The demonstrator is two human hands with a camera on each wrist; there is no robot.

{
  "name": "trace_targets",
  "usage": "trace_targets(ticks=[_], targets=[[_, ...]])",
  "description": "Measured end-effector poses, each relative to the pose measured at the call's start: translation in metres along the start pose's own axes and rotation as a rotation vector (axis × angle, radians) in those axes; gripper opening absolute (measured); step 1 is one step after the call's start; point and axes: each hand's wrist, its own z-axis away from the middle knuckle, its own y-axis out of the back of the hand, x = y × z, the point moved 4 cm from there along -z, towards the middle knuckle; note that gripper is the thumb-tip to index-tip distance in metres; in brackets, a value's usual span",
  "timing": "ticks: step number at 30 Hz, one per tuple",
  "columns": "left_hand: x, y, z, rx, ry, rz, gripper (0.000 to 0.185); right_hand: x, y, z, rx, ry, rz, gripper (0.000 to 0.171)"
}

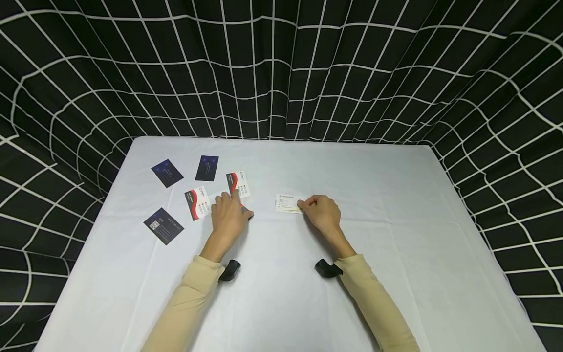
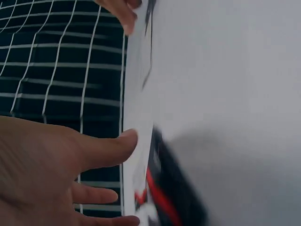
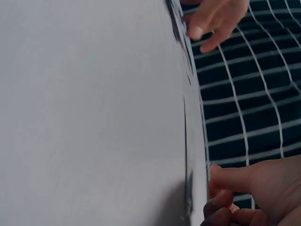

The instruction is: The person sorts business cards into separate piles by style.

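My left hand reaches over a black, red and white business card, which lies largely hidden beneath it. Its thumb and fingers are spread, the index fingertip near another red-and-white business card. To the right, my right hand has curled fingers and pinches the right end of a white business card with printed text. That card lies on the table, apparently with another under it. The right fingertips' contact is partly hidden.
Left of my left hand lie a red-and-white card and several dark cards, among them one with a QR code and two blue-black ones farther back. A white cloth covers the table; a black gridded curtain surrounds it.
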Motion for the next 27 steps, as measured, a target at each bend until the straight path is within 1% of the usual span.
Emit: trace_targets(ticks=[2,3,5,7,9,11,14,16,19,21,23,25,27], targets=[[-0.013,0.007,0.007,-0.011,0.034,-0.074,0.07,-0.012,-0.004,0.001,-0.007,0.066,0.011,0.027],[-0.019,0.009,0.011,-0.018,0.053,-0.101,0.073,-0.019,-0.007,0.003,-0.024,0.107,0.014,0.025],[-0.028,0.013,0.018,-0.027,0.082,-0.141,0.076,-0.038,-0.016,0.006,-0.089,0.22,0.026,0.019],[-0.034,0.014,0.023,-0.037,0.095,-0.163,0.077,-0.059,-0.028,0.01,-0.188,0.349,0.04,0.016],[-0.038,0.015,0.026,-0.042,0.092,-0.179,0.078,-0.081,-0.042,0.016,-0.307,0.487,0.058,0.025],[-0.041,0.014,0.027,-0.048,0.086,-0.181,0.079,-0.101,-0.055,0.019,-0.402,0.614,0.094,0.035],[-0.041,0.012,0.028,-0.052,0.073,-0.182,0.074,-0.12,-0.073,0.017,-0.485,0.725,0.17,0.045],[-0.04,0.011,0.028,-0.051,0.064,-0.166,0.071,-0.125,-0.083,0.011,-0.506,0.758,0.224,0.05],[-0.04,0.009,0.027,-0.049,0.052,-0.149,0.068,-0.127,-0.093,0.003,-0.528,0.765,0.281,0.054],[-0.041,0.009,0.026,-0.044,0.04,-0.126,0.07,-0.127,-0.096,0.001,-0.538,0.762,0.293,0.054],[-0.043,0.009,0.024,-0.048,0.025,-0.076,0.067,-0.127,-0.096,-0.001,-0.539,0.749,0.277,0.054],[-0.046,0.01,0.023,-0.052,0.003,0.012,0.064,-0.125,-0.095,-0.002,-0.534,0.725,0.23,0.052],[-0.05,0.01,0.021,-0.058,-0.02,0.115,0.059,-0.121,-0.094,-0.003,-0.521,0.684,0.155,0.047]])
